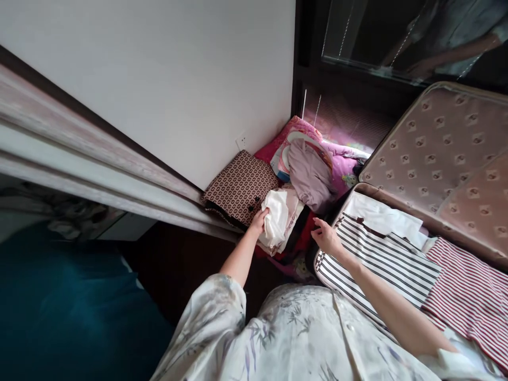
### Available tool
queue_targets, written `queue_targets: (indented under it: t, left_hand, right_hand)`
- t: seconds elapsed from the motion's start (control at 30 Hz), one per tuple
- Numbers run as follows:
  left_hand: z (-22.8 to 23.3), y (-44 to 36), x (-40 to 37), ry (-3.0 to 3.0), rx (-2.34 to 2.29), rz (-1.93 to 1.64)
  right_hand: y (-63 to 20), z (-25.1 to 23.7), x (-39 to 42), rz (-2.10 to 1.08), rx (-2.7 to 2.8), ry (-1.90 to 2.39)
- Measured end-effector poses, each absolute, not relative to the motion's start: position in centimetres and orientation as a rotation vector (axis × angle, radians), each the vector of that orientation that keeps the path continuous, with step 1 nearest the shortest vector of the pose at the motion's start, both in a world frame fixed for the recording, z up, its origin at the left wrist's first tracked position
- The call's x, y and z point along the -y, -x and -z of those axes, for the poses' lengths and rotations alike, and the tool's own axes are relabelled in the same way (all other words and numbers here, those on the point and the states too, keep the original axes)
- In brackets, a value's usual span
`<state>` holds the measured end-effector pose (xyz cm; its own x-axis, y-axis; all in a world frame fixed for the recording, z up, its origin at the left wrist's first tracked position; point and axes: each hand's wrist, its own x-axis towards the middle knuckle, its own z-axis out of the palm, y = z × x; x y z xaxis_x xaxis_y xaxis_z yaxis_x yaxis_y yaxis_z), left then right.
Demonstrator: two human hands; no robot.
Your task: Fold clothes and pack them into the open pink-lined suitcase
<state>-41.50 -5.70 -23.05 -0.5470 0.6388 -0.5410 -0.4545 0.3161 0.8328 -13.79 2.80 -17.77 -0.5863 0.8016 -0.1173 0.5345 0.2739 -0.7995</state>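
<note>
My left hand grips the edge of a cream white garment that lies on a heap of clothes by the wall. My right hand hovers with its fingers apart just right of that garment, at the near corner of an open suitcase. Inside the suitcase lie a black-and-white striped garment, a white folded piece and a red-and-white striped garment. A mauve garment tops the heap behind the cream one.
A brown patterned bag leans against the white wall. Pink and red fabrics fill the corner. A dark glass panel stands behind the suitcase. A teal surface lies at the lower left.
</note>
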Motion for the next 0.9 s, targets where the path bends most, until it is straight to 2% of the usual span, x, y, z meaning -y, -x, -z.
queue_targets:
  t: [0.13,0.23,0.3,0.47,0.63,0.9]
  left_hand:
    - [19.3,41.0,8.4,-0.310,-1.482,-1.455]
    - [15.2,38.8,9.3,-0.674,-1.452,-1.312]
    - [12.3,36.7,9.4,-0.973,-1.427,-1.253]
    - [7.6,31.2,7.8,-1.297,-1.386,-1.404]
    - [6.9,26.9,5.9,-0.990,-1.455,-1.374]
    - [4.9,23.5,2.6,-0.528,-1.011,-1.265]
  right_hand:
    - [16.8,15.3,-3.0,-1.637,1.982,1.188]
    - [18.5,11.7,-1.8,-1.997,1.654,1.028]
    - [18.9,9.1,-0.8,-2.104,1.561,0.863]
    - [17.5,5.3,0.8,-1.919,1.510,0.897]
    - [13.4,5.7,0.4,-1.842,1.219,1.050]
    - [3.6,3.8,-1.7,-1.750,0.811,1.111]
